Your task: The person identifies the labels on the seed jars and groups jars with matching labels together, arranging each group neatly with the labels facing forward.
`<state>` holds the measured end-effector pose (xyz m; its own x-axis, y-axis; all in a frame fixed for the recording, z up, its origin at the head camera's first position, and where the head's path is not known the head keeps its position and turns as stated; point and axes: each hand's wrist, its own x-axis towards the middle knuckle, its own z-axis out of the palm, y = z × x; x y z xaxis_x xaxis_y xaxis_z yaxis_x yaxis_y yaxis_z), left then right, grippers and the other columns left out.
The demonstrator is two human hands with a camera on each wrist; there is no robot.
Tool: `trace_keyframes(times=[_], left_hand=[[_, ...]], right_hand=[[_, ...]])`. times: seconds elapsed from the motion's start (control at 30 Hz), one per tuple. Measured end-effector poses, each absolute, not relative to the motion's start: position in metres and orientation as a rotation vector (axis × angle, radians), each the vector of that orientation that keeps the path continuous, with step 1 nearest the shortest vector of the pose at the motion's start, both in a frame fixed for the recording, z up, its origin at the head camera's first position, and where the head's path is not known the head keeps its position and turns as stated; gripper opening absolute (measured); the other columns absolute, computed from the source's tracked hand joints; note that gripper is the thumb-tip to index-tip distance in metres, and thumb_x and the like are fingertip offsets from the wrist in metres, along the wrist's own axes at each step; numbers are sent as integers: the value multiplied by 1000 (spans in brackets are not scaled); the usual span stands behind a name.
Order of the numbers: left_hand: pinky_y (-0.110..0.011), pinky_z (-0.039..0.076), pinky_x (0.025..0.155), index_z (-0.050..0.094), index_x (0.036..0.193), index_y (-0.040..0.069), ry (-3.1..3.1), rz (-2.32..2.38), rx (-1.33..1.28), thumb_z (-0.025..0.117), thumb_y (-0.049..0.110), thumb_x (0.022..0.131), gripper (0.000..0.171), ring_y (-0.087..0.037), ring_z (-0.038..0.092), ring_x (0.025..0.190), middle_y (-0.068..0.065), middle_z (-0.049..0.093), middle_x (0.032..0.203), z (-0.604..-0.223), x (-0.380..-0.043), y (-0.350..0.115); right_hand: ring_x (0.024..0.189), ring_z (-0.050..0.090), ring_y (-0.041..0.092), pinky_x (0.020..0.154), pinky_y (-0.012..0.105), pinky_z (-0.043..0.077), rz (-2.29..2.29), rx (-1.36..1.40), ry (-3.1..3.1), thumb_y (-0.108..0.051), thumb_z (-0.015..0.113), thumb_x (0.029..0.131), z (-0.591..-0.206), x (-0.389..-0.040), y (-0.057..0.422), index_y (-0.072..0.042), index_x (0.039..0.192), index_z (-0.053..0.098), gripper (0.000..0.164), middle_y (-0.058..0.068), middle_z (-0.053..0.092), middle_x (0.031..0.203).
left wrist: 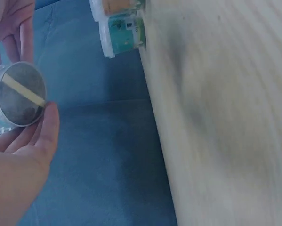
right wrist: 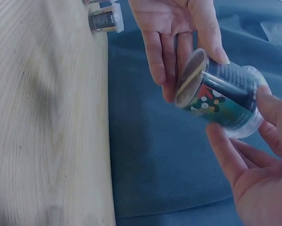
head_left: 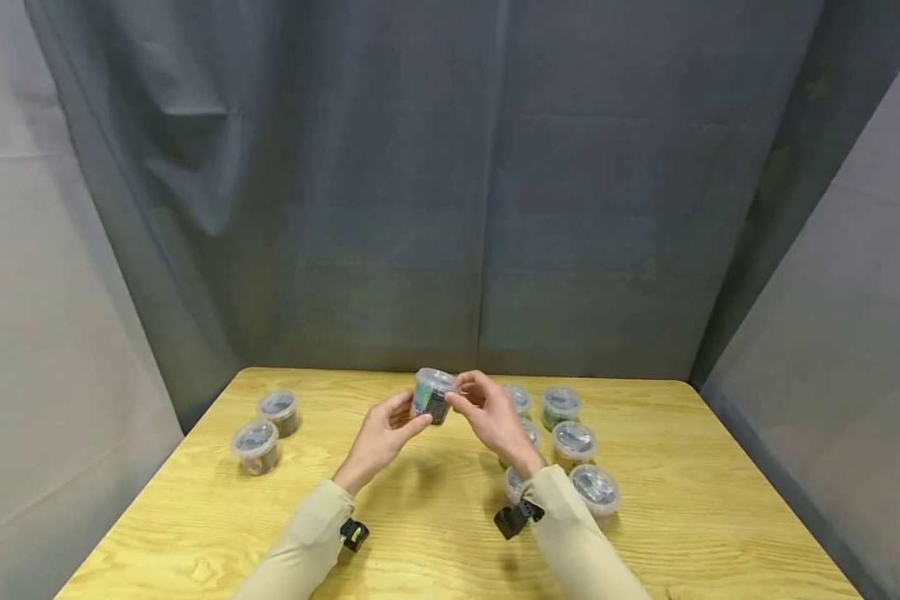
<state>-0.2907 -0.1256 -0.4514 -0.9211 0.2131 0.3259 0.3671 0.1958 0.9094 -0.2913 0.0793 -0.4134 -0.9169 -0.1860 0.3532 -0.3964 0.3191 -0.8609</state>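
A small clear plastic tub [head_left: 431, 398] with a lid and a dark and teal printed label is held above the table between both hands. My left hand [head_left: 382, 435] supports it from the left, thumb at its lower edge and fingers behind. My right hand [head_left: 493, 417] pinches it near the lid, as the right wrist view shows with the thumb and fingers on either side of the tub [right wrist: 225, 96]. Tilted, the tub turns its round base [left wrist: 22, 94] toward the left wrist camera. What is inside cannot be made out.
Two lidded tubs [head_left: 256, 447] stand at the left of the wooden table [head_left: 435, 533]. Several similar tubs [head_left: 573, 440] stand in two rows at the right, some partly hidden behind my right hand and forearm. Dark curtain [head_left: 390, 208] hangs behind the table's far edge.
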Motion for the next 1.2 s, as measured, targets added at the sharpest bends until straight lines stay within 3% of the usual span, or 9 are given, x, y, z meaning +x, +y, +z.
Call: trace_keyframes(times=[0.17,0.33,0.57,0.67,0.83,1.07,1.2], left_hand=[[-44,52,101,48,142,5,-2266,-1839,-591,70,23,92,58,-28,60,122,-16,61,133,-457,-288,-118],[-47,55,93,52,138,2,-2224,-1773,-513,73,16,89,55,-32,64,114,-19,66,124,-451,-278,-104],[-26,59,76,62,127,10,-2238,-1599,-373,81,22,82,50,-19,69,98,-8,71,110,-459,-279,-94],[-24,59,72,62,124,12,-2259,-1495,-350,83,24,80,50,-18,69,96,-7,72,109,-461,-276,-91],[-30,60,80,60,126,12,-2267,-1501,-392,81,30,82,52,-19,68,101,-6,70,114,-464,-273,-91],[-32,56,93,52,139,8,-2261,-1822,-509,72,31,90,57,-25,65,113,-13,65,127,-464,-275,-97],[-33,55,97,47,142,5,-2266,-1939,-565,69,27,93,58,-29,63,116,-17,62,132,-465,-277,-99]], right_hand=[[114,65,29,94,45,55,1704,570,-2423,-26,68,94,-413,-290,85,-17,110,62,20,7,68,117],[112,66,25,91,44,56,1722,487,-2454,-33,71,91,-410,-289,85,-16,111,62,28,4,69,113],[95,71,23,74,35,59,1519,389,-2424,-34,78,84,-412,-287,79,-13,100,66,29,5,73,104],[85,70,17,67,29,57,1433,344,-2442,-39,79,82,-415,-287,77,-14,95,67,31,3,72,95],[80,65,13,66,28,54,1461,323,-2428,-41,80,80,-415,-286,80,-15,89,64,33,0,66,86],[98,69,18,84,37,58,1633,374,-2371,-40,80,81,-414,-290,88,-17,90,61,31,-1,68,92],[102,69,20,88,39,58,1672,404,-2371,-42,78,82,-417,-290,90,-16,93,61,33,-1,71,96]])
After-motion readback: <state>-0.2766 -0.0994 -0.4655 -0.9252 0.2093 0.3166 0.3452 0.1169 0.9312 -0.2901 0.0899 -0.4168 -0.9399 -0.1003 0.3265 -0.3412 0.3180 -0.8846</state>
